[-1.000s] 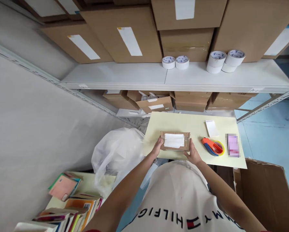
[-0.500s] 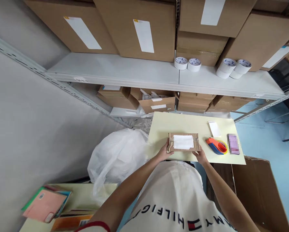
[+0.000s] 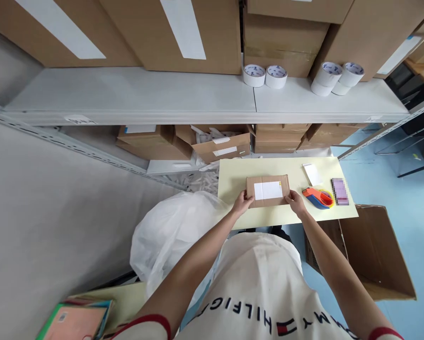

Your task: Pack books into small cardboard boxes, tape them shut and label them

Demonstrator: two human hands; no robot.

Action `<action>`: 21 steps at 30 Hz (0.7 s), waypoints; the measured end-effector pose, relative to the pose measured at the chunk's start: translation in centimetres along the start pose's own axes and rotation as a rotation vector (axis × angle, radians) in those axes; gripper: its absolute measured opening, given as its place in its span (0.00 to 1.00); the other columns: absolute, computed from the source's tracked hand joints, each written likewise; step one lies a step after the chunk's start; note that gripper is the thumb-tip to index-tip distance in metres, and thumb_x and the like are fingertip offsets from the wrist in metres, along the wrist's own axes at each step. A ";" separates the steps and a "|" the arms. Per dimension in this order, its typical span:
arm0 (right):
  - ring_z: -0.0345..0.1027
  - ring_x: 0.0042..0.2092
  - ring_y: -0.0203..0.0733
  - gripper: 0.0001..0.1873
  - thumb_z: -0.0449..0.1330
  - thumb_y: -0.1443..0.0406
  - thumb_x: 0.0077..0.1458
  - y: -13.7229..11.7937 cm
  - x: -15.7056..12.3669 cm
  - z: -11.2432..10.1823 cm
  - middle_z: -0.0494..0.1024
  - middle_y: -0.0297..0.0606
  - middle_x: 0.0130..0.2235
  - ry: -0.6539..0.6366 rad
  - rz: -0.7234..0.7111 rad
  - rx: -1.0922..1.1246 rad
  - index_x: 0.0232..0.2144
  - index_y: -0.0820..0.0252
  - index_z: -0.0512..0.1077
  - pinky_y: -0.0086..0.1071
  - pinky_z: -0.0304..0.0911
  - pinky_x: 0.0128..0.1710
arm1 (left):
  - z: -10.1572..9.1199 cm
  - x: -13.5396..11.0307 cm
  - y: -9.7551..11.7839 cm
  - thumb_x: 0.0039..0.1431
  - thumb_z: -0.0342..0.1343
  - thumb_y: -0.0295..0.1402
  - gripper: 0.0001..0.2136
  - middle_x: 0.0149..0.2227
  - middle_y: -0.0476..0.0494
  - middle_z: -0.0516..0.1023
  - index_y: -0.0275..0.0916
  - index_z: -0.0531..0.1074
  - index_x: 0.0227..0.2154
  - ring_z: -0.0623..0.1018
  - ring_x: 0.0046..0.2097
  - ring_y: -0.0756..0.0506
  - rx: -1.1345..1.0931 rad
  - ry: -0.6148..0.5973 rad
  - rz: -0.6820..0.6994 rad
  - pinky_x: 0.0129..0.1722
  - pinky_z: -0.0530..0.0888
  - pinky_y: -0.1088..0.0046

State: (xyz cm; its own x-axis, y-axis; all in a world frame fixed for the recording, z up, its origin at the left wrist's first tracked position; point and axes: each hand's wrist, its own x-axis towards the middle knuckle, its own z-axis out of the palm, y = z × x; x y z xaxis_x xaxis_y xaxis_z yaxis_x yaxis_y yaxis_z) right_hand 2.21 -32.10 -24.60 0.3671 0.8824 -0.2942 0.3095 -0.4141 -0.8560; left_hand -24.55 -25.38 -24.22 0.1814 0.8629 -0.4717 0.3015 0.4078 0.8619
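A small flat cardboard parcel (image 3: 267, 182) with a white label on top lies on the pale yellow table (image 3: 286, 212). My left hand (image 3: 242, 203) grips its near left corner, fingers curled on the edge. At the near right corner my right hand (image 3: 296, 203) holds it the same way. An orange and blue tape dispenser (image 3: 318, 198) lies just right of my right hand.
A white slip (image 3: 311, 174) and a purple item (image 3: 340, 191) lie on the table's right side. An open carton (image 3: 378, 255) stands on the floor at right, a white plastic bag (image 3: 173, 231) at left. Shelves behind hold big boxes and tape rolls (image 3: 265, 76). Books (image 3: 77, 318) lie lower left.
The parcel has been set down flat and square on the table, its wrinkled ends now smooth. Both hands have shifted to its near corners. The camera has tilted and moved.
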 end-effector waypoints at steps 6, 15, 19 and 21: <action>0.73 0.45 0.49 0.31 0.59 0.51 0.45 -0.2 -0.3 -0.4 0.80 0.44 0.44 0.024 0.105 -0.019 0.51 0.58 0.71 0.41 0.68 0.45 | 0.5 1.6 0.8 0.56 0.59 0.35 0.18 0.43 0.37 0.81 0.35 0.73 0.49 0.80 0.42 0.41 0.034 -0.084 0.000 0.40 0.76 0.69; 0.72 0.49 0.52 0.35 0.60 0.51 0.47 -0.8 0.5 -1.3 0.78 0.48 0.50 0.016 0.153 -0.020 0.56 0.61 0.68 0.43 0.68 0.48 | 2.1 1.7 0.5 0.57 0.57 0.37 0.19 0.48 0.35 0.79 0.34 0.72 0.50 0.78 0.48 0.39 0.043 -0.052 0.007 0.47 0.74 0.66; 0.74 0.45 0.49 0.35 0.59 0.50 0.49 -0.6 1.0 -1.0 0.78 0.47 0.48 -0.019 0.153 0.000 0.56 0.61 0.68 0.42 0.69 0.46 | 2.5 1.4 0.2 0.59 0.54 0.39 0.22 0.51 0.33 0.77 0.34 0.68 0.55 0.76 0.52 0.38 0.079 -0.023 0.004 0.52 0.72 0.64; 0.74 0.42 0.49 0.35 0.59 0.50 0.49 -0.5 1.1 -0.9 0.77 0.48 0.48 -0.044 0.150 0.011 0.56 0.62 0.67 0.42 0.69 0.45 | 2.8 1.2 0.1 0.60 0.53 0.40 0.25 0.54 0.32 0.74 0.33 0.64 0.58 0.74 0.55 0.36 0.113 -0.008 0.004 0.55 0.70 0.61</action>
State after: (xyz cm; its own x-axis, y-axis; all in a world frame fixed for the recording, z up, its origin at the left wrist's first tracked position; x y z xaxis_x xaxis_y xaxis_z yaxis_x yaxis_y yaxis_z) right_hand 3.23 -31.11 -24.07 0.3698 0.8198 -0.4371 0.2440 -0.5397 -0.8057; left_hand -21.72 -25.10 -25.26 0.1899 0.8619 -0.4703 0.4042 0.3679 0.8374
